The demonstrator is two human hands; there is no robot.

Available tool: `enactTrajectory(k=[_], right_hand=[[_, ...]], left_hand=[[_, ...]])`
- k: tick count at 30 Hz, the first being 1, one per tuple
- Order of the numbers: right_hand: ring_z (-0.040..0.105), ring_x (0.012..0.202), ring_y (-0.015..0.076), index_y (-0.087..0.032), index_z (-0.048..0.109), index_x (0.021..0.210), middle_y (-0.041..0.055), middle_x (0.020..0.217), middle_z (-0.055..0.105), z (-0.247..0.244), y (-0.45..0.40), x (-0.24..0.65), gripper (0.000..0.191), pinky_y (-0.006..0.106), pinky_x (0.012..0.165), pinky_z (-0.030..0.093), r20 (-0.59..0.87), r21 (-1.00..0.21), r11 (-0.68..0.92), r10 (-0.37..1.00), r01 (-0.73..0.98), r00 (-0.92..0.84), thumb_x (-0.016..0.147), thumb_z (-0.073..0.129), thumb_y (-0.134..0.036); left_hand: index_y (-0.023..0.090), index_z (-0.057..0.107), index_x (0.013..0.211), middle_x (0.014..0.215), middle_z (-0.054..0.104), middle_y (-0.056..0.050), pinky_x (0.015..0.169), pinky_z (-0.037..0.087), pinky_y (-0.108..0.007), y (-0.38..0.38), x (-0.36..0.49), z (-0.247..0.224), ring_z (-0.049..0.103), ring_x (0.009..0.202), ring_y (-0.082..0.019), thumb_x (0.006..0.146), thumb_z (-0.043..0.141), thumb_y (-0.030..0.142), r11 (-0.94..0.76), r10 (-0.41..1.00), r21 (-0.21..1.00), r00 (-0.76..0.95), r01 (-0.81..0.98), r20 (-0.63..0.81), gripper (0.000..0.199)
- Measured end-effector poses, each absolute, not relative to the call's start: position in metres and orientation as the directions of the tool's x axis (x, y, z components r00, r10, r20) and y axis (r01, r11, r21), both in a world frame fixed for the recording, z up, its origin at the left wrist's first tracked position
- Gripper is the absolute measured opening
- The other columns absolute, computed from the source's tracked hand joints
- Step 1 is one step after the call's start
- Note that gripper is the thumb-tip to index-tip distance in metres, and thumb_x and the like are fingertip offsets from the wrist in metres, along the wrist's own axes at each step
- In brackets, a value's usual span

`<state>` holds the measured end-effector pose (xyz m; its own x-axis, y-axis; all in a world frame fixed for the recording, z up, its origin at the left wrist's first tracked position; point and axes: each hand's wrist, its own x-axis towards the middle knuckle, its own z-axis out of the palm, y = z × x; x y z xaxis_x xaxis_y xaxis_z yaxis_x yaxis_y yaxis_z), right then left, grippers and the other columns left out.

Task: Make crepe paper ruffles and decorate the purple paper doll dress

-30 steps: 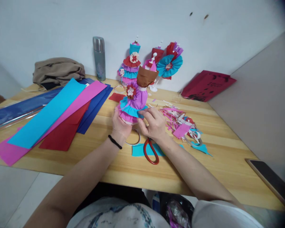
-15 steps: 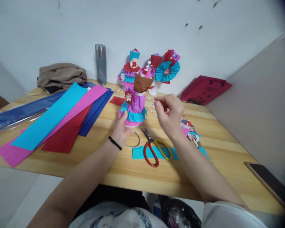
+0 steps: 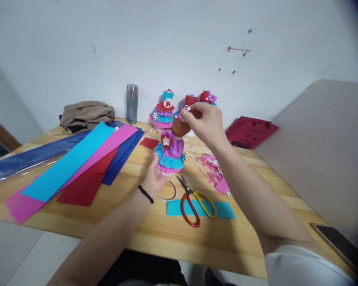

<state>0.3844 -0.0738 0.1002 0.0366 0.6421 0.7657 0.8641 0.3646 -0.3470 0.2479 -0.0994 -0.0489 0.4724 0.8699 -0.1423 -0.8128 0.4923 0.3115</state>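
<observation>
At the far left of the table we see a crumpled brown cloth with a pale cord trailing from its left side, and to its right a grey flask with a silvery cap stands upright near the white wall. In the far right corner we find dark red sheets bearing black print, beside a grey partition, and above them we notice small dark specks on the wall. At the near right we have a dark-screened phone lying flat, while pale floor tiles show at the near left.
</observation>
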Motion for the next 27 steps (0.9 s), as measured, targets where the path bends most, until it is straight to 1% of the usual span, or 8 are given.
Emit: enactTrajectory(k=[4, 7, 11, 15, 18, 20, 24, 27], right_hand=[[0.061, 0.068, 0.0204, -0.021, 0.062, 0.067, 0.0031, 0.066, 0.064, 0.109, -0.063, 0.383, 0.027, 0.036, 0.069, 0.047, 0.756, -0.338, 0.361, 0.654, 0.869, 0.023, 0.084, 0.070, -0.040], [0.058, 0.063, 0.0174, -0.020, 0.060, 0.063, 0.0005, 0.059, 0.059, 0.114, -0.057, 0.388, 0.027, 0.034, 0.065, 0.045, 0.703, -0.388, 0.369, 0.711, 0.845, 0.013, 0.085, 0.071, -0.033], [0.055, 0.062, 0.0139, -0.018, 0.063, 0.065, -0.0005, 0.058, 0.060, 0.117, -0.052, 0.396, 0.023, 0.031, 0.064, 0.044, 0.626, -0.476, 0.371, 0.780, 0.797, 0.012, 0.086, 0.071, -0.025], [0.053, 0.060, 0.0115, -0.018, 0.065, 0.064, -0.0010, 0.059, 0.063, 0.117, -0.052, 0.401, 0.021, 0.029, 0.062, 0.042, 0.610, -0.538, 0.378, 0.792, 0.754, 0.037, 0.085, 0.069, -0.016], [0.052, 0.059, 0.0118, -0.019, 0.065, 0.063, -0.0015, 0.058, 0.064, 0.117, -0.052, 0.402, 0.022, 0.030, 0.063, 0.043, 0.619, -0.563, 0.397, 0.784, 0.724, 0.051, 0.085, 0.068, -0.014], [0.053, 0.061, 0.0130, -0.020, 0.064, 0.063, -0.0018, 0.058, 0.064, 0.116, -0.051, 0.404, 0.022, 0.032, 0.065, 0.045, 0.626, -0.576, 0.414, 0.778, 0.705, 0.055, 0.084, 0.069, -0.015], [0.057, 0.067, 0.0164, -0.022, 0.064, 0.062, -0.0021, 0.056, 0.063, 0.113, -0.046, 0.407, 0.021, 0.036, 0.071, 0.049, 0.651, -0.582, 0.459, 0.757, 0.672, 0.047, 0.082, 0.070, -0.016], [0.061, 0.078, 0.0203, -0.024, 0.066, 0.066, -0.0018, 0.056, 0.062, 0.111, -0.044, 0.408, 0.017, 0.038, 0.076, 0.051, 0.665, -0.585, 0.507, 0.747, 0.634, 0.016, 0.082, 0.070, -0.018]], left_hand=[[0.015, 0.063, 0.135, 0.125, 0.074, -0.012, 0.118, 0.041, -0.051, -0.099, 0.248, -0.049, 0.062, 0.131, -0.029, 0.105, 0.039, 0.043, 0.509, 0.861, 0.329, 0.472, -0.795, -0.191, 0.048], [0.016, 0.060, 0.139, 0.127, 0.073, -0.012, 0.117, 0.043, -0.050, -0.097, 0.247, -0.051, 0.063, 0.129, -0.026, 0.105, 0.039, 0.044, 0.486, 0.874, 0.322, 0.445, -0.812, -0.196, 0.049], [0.020, 0.059, 0.141, 0.126, 0.074, -0.011, 0.115, 0.046, -0.048, -0.094, 0.245, -0.054, 0.065, 0.127, -0.025, 0.103, 0.044, 0.046, 0.438, 0.895, 0.302, 0.380, -0.847, -0.233, 0.048], [0.020, 0.062, 0.138, 0.125, 0.074, -0.010, 0.115, 0.047, -0.047, -0.094, 0.246, -0.055, 0.064, 0.128, -0.025, 0.103, 0.045, 0.045, 0.435, 0.898, 0.302, 0.383, -0.848, -0.219, 0.046], [0.020, 0.063, 0.136, 0.127, 0.073, -0.011, 0.115, 0.047, -0.048, -0.096, 0.248, -0.053, 0.062, 0.130, -0.026, 0.103, 0.045, 0.047, 0.428, 0.902, 0.300, 0.383, -0.852, -0.200, 0.047], [0.022, 0.064, 0.135, 0.126, 0.074, -0.010, 0.115, 0.046, -0.046, -0.097, 0.248, -0.050, 0.062, 0.130, -0.024, 0.103, 0.048, 0.042, 0.416, 0.905, 0.289, 0.363, -0.862, -0.221, 0.041], [0.021, 0.069, 0.126, 0.116, 0.078, -0.007, 0.117, 0.045, -0.042, -0.098, 0.248, -0.048, 0.064, 0.128, -0.021, 0.102, 0.051, 0.022, 0.421, 0.896, 0.280, 0.347, -0.863, -0.278, 0.029], [0.019, 0.069, 0.124, 0.115, 0.078, -0.008, 0.117, 0.045, -0.042, -0.098, 0.248, -0.047, 0.063, 0.129, -0.021, 0.102, 0.051, 0.019, 0.415, 0.900, 0.290, 0.342, -0.862, -0.271, 0.029]])
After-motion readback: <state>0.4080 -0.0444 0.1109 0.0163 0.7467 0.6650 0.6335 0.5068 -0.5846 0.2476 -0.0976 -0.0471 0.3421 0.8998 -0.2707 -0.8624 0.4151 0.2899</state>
